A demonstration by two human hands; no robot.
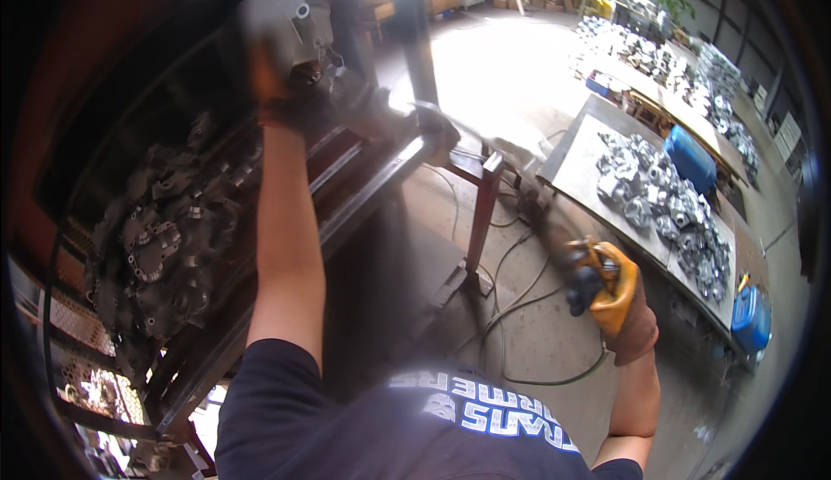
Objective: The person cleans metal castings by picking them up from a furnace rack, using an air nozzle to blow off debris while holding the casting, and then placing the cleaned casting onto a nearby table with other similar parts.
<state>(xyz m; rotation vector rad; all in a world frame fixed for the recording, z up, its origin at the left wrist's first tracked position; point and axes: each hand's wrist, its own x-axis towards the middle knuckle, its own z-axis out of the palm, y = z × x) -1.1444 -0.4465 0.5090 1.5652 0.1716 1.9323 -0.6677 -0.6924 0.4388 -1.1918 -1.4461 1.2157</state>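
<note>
My left hand (281,90), in a smeared orange and dark glove, is at the lower edge of a grey metal casting (290,21) and appears to grip it. The casting stands tilted up over the far end of a dark steel bench; shadow hides my left fingertips. My right hand (610,294), in a yellow-orange glove with a brown cuff, is closed round the near end of a long tool (519,160). The tool is blurred and reaches up and left toward the bench end, below and right of the casting; its exact kind cannot be made out.
Many dark castings (160,246) are heaped left of the steel bench frame (346,212). Cables (498,315) loop over the floor. At right, a table (571,147) bears shiny metal parts (649,186), a blue drum (690,158) and a blue jug (751,317). More parts stand piled behind.
</note>
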